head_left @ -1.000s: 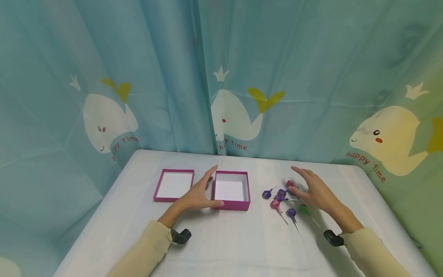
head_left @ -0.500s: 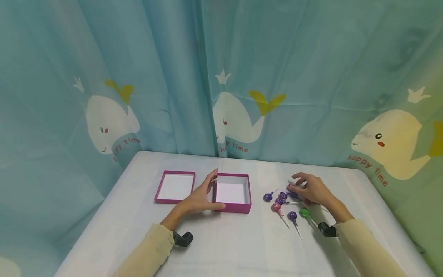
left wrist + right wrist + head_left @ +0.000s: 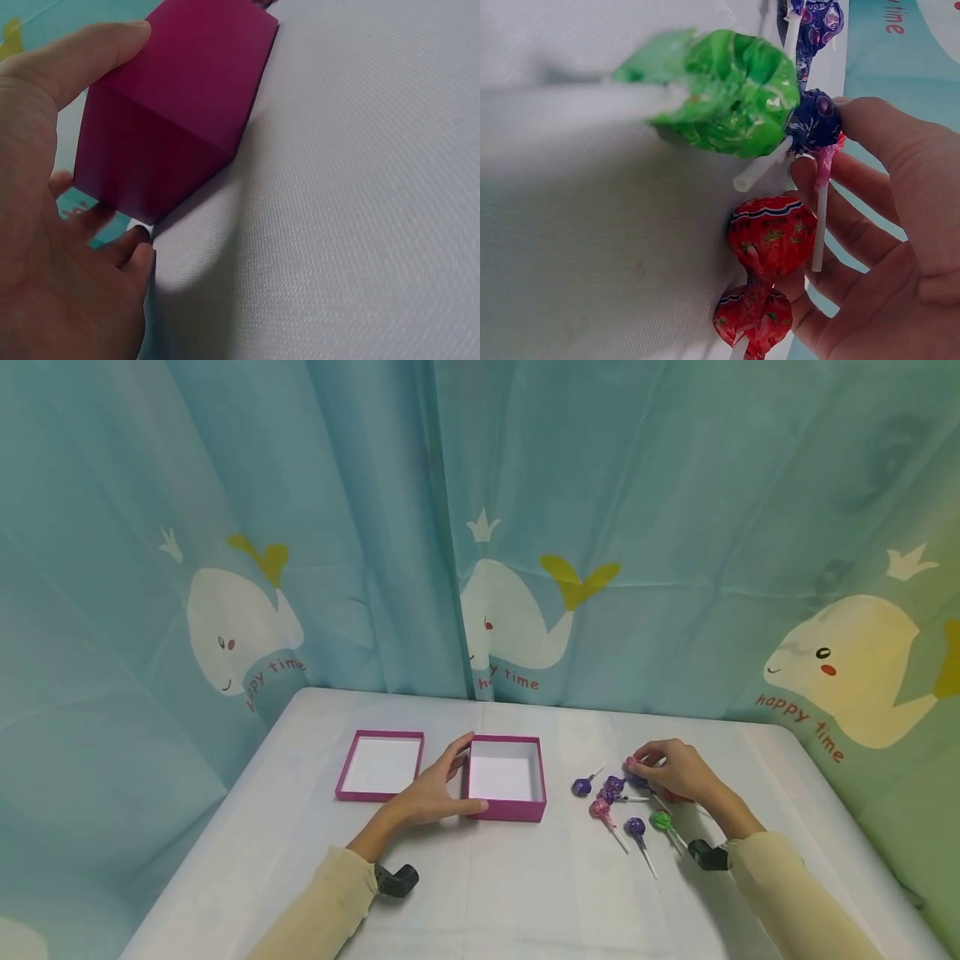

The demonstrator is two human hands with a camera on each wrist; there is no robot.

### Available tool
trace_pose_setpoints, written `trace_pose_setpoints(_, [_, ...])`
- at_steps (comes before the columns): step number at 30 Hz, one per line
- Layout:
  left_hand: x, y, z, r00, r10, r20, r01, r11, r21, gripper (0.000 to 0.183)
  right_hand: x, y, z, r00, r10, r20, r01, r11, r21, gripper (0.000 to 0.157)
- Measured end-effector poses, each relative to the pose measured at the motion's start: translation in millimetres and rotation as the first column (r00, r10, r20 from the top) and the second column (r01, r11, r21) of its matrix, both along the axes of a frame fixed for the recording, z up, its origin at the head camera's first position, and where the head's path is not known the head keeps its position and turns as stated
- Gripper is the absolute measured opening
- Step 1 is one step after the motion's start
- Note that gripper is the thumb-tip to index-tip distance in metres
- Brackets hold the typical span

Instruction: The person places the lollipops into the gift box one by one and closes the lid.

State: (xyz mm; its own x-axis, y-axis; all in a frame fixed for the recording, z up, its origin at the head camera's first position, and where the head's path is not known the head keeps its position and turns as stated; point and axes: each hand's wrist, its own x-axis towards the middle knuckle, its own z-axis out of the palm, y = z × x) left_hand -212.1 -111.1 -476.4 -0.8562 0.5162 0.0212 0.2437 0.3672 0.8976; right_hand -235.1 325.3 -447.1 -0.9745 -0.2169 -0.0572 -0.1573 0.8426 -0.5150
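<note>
A: Where to look first?

B: At the pink lollipop [image 3: 632, 764], on the right half of the bench [image 3: 525, 893], at the far side of the cluster. Pinched, apparently by the wrapped head, between thumb and fingers of the right hand [image 3: 678, 772].

A: Gripping the purple lollipop [image 3: 815, 124] as well?

B: Very close to the thumb in the right wrist view; cannot tell about a grip on that one.

A: And the left hand [image 3: 429, 795]?

B: Curved around the left end of the box [image 3: 510, 811], with thumb on the near wall and fingers along the left side. Farther left, the lid [image 3: 378, 796], flat on the bench.

A: Heavy or light to handle?

B: Probably light, hard and round, perhaps slippery in that shiny wrapper. Best held by the head, or just below at the twisted neck; never squeezed hard, being possibly brittle.

A: Anything crowding the grip?

B: Yes, red lollipops [image 3: 772, 236] below the palm, and nearer, the green lollipop [image 3: 661, 820]. Mind the sticks.

A: And the box?

B: Likely stiff, light card, easily nudged. Best steadied by the walls, gently.
</note>
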Motion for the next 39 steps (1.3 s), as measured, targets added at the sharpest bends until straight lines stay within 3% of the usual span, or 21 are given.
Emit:
trace_pose_setpoints(8, [0.9,0,-1.7,1.0,0.007,0.009,-0.007,1.0,0.003,0.112,-1.1,0,-1.8,0.997,-0.015,0.07,0.017,1.0,-0.016,0.034])
trace_pose_setpoints(18, [1.3,1,-3.9,1.0,0.023,0.011,-0.023,1.0,-0.01,0.111,6.1,1,-6.2,0.999,-0.035,0.023,0.037,0.998,-0.055,0.032])
trace_pose_setpoints(28, [1.6,0,-5.0,0.999,0.025,0.026,-0.025,1.0,0.016,0.11,15.4,0,3.7,0.996,-0.032,-0.081,0.025,0.996,-0.083,0.024])
trace_pose_setpoints(39, [2.7,0,-4.9,0.999,0.033,0.009,-0.033,0.999,0.024,0.11,24.8,-18,31.2,0.969,0.064,-0.237,-0.09,0.991,-0.103,0.02])
